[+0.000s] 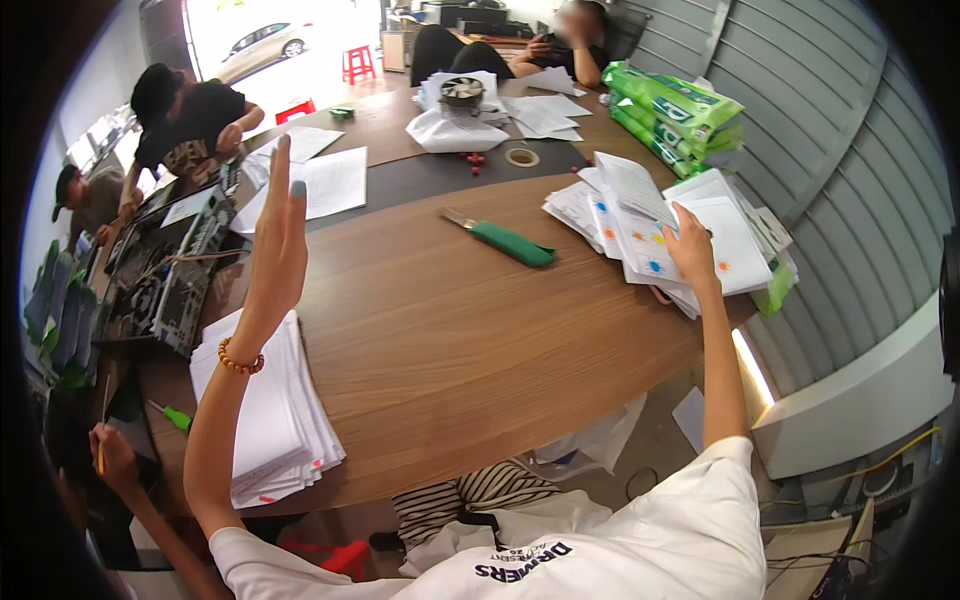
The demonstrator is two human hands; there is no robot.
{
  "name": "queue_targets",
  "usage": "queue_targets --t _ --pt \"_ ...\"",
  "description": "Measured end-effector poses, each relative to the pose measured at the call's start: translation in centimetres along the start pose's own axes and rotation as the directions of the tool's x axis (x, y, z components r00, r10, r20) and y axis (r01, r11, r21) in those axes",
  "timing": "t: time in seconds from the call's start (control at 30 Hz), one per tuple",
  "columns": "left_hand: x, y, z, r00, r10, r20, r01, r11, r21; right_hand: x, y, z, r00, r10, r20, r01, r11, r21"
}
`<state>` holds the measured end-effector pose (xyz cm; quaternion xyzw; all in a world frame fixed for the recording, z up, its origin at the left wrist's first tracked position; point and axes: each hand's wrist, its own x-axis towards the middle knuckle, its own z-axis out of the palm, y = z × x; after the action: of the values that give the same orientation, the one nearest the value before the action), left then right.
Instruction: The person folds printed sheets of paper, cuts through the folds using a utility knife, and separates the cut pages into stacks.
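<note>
My left hand [278, 240] is raised over the left part of the table, fingers straight and together, holding nothing. A bead bracelet [240, 358] circles that wrist. Below it lies a thick stack of white paper [270, 420], slightly fanned at its edge. On the right, my right hand [690, 248] closes on sheets of paper [630, 200] in a loose pile, some marked with coloured splotches; the top sheets curl up. Between the hands, towards the far side, lies a green-handled tool [512, 243] with a narrow metal end.
Green plastic packs [675, 115] stand at the far right beside the grey wall. A tape roll [521, 157], a fan [462, 93] and loose papers lie farther back. Opened electronic equipment [170, 280] lines the left. Several people are around the table; one hand [112, 455] shows at lower left.
</note>
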<state>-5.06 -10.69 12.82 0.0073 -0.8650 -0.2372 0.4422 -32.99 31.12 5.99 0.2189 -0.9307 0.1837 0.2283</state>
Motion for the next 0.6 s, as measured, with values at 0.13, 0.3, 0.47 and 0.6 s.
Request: queue_targets --t 0.13,0.3,0.47,0.6 --pt "-1.3 -2.0 3.8 0.988 -0.040 0.147 0.051 0.996 -0.068 2.8 6.0 4.0 0.978 -0.207 -0.041 0.198 0.969 -0.150" --pt "-2.6 -1.1 4.8 0.949 -0.138 0.285 0.179 0.976 -0.123 5.9 2.2 6.2 0.931 -0.169 0.325 0.295 0.870 -0.394" --pt "-3.6 -1.4 1.9 0.954 -0.191 0.233 0.200 0.980 -0.017 7.1 -2.9 6.0 0.906 -0.333 -0.260 0.325 0.943 -0.073" --pt "-4.8 -4.2 0.3 0.931 -0.218 0.291 0.276 0.945 -0.174 6.1 -12.5 1.7 0.893 -0.300 -0.334 0.408 0.853 0.324"
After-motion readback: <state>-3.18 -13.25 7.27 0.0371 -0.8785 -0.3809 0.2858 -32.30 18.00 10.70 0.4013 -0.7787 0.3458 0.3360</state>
